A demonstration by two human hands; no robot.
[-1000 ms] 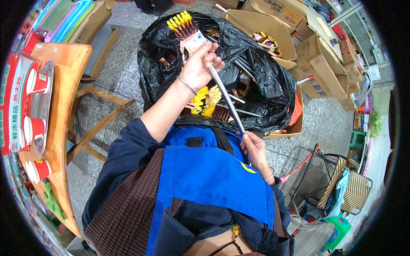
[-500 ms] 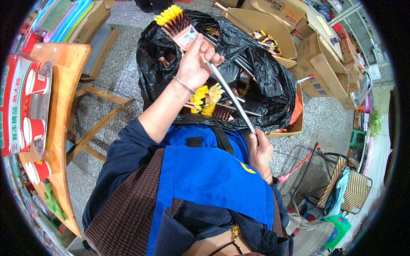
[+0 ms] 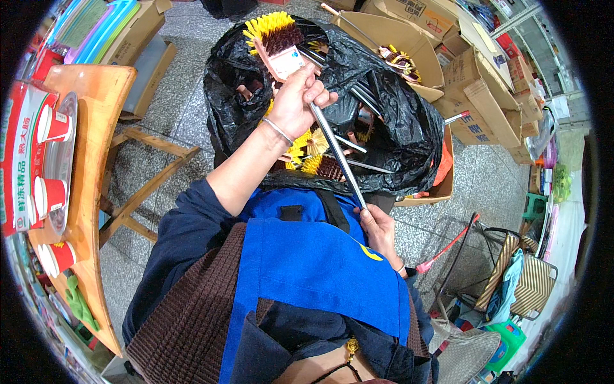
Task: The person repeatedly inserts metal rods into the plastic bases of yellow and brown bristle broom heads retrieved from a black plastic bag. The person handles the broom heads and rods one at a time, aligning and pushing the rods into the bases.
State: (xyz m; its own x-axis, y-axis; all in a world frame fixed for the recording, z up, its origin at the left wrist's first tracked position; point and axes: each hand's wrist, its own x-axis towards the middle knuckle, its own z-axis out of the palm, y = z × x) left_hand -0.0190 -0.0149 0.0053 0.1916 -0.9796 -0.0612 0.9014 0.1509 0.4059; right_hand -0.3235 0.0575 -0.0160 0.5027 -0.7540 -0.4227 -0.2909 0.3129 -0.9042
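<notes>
A broom-like brush (image 3: 282, 56) with yellow and dark brown bristles, a pinkish head and a white label is held up over a black plastic bag (image 3: 224, 96). My left hand (image 3: 300, 95) is wrapped round it where the head meets its shiny metal handle (image 3: 337, 148). The handle slants down to the right, toward my body. At its lower end, my right hand (image 3: 378, 228) closes its fingers on the tube, just in front of my blue apron (image 3: 320, 269). More yellow-and-brown brushes (image 3: 320, 165) and metal tubes lie inside the open bag.
To the left stands a wooden table (image 3: 96, 128) with red paper cups (image 3: 54, 125) and a clear tray. Cardboard boxes (image 3: 476, 96) crowd the far right, one holding similar brushes (image 3: 401, 63). A folding chair (image 3: 505, 281) and a red-handled tool (image 3: 451, 246) are at the right.
The handle's lower end and my right hand have shifted left and slightly down. The brush head has moved a little right and turned, showing its bristles and label at another angle.
</notes>
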